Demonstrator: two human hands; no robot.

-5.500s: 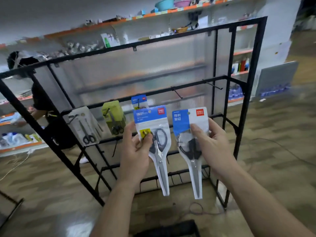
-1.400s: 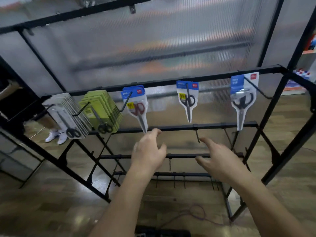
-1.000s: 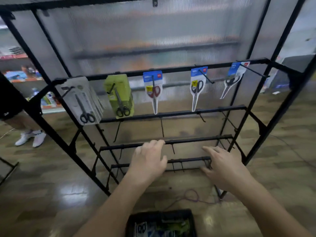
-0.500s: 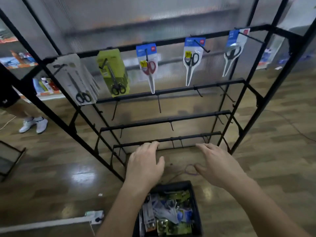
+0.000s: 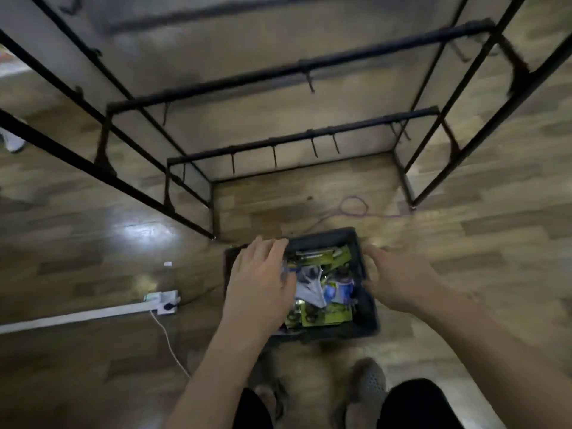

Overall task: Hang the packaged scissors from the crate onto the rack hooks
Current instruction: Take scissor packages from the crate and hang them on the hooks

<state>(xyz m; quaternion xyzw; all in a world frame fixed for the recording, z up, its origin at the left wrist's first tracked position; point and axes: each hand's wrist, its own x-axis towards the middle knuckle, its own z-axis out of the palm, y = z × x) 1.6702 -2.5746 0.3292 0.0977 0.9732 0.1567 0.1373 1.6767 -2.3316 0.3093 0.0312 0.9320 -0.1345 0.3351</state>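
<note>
A dark crate (image 5: 366, 317) stands on the floor in front of my feet, filled with several packaged scissors (image 5: 320, 291) in green, white and blue cards. My left hand (image 5: 261, 274) hovers over the crate's left side with fingers spread and holds nothing. My right hand (image 5: 397, 278) is over the crate's right rim, fingers loosely bent and empty. The black rack (image 5: 297, 137) rises beyond the crate; only its lower bars with bare hooks (image 5: 314, 148) show. The hung packages are out of frame.
A white power strip (image 5: 161, 301) with a cable lies on the wooden floor to the left. A purple cord (image 5: 353, 207) loops on the floor behind the crate. My shoes (image 5: 368, 383) stand just below the crate. A white shoe (image 5: 12, 139) shows at far left.
My view has tilted down from the rack's upper hooks to the crate. Both empty hands have dropped from the rack bars to just above the crate.
</note>
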